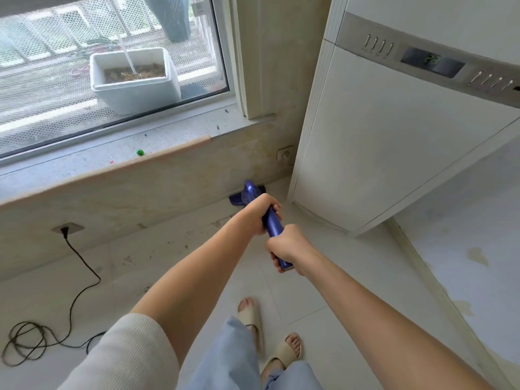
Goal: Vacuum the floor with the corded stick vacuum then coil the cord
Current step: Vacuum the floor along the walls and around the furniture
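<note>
Both hands' fingers (274,207) around vacuum handle (272,222)

text: faint green digits, unreadable | on: dark display (432,62) | host: white appliance (380,142)

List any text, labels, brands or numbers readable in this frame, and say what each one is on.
None can be read for certain.
Display on the white appliance: green glowing digits, too blurred to read.
Marks beneath the appliance's buttons: too small to read.
Vacuum, wall sockets and planter box: no text visible.
</note>
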Tool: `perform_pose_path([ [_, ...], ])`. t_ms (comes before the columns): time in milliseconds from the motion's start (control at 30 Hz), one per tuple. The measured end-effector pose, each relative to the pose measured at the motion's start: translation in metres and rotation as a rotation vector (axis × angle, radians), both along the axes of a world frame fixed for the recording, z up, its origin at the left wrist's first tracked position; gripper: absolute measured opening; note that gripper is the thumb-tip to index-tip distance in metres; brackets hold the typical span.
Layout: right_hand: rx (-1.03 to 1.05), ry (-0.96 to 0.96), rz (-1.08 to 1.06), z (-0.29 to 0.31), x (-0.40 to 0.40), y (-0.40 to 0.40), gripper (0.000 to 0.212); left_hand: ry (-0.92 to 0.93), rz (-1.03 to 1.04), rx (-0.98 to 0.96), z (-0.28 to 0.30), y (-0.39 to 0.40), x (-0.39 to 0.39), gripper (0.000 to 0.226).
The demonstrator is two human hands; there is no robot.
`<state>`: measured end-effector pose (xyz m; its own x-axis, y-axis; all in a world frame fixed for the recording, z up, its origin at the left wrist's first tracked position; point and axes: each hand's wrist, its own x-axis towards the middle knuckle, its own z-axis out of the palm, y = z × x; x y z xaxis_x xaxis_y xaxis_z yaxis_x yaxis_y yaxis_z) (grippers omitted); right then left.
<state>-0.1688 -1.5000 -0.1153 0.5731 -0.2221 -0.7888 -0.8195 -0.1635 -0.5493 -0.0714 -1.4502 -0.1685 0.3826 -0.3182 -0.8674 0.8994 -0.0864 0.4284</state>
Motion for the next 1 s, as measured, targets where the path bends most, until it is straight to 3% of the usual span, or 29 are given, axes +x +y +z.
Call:
perform_pose_path([
  [200,-0.121,0.061,0.157,0.019,0.011,-0.027,0.014,0.025,0.044,-0.025,-0.006,-0.021,0.008,0.024],
  [500,-0.111,0.047,0.091,0.019,0.035,-0.032,0.011,0.039,0.003,-0.031,-0.009,-0.033,0.038,0.011],
  [633,-0.037,0.071,0.079,0.019,0.043,-0.046,0.008,0.056,-0.027,-0.047,-0.007,-0.042,0.044,0.015],
  [733,0.074,0.059,0.047,0.018,0.042,-0.059,0.028,0.045,-0.03,-0.028,-0.005,-0.052,0.044,0.016],
  [900,0.219,0.014,-0.08,0.015,0.045,-0.071,0.034,0.003,-0.075,0.007,0.005,-0.063,0.051,0.032],
  [1000,0.189,-0.019,-0.075,0.019,0.046,-0.081,0.039,0.003,-0.024,0.004,0.01,-0.073,0.05,0.033],
])
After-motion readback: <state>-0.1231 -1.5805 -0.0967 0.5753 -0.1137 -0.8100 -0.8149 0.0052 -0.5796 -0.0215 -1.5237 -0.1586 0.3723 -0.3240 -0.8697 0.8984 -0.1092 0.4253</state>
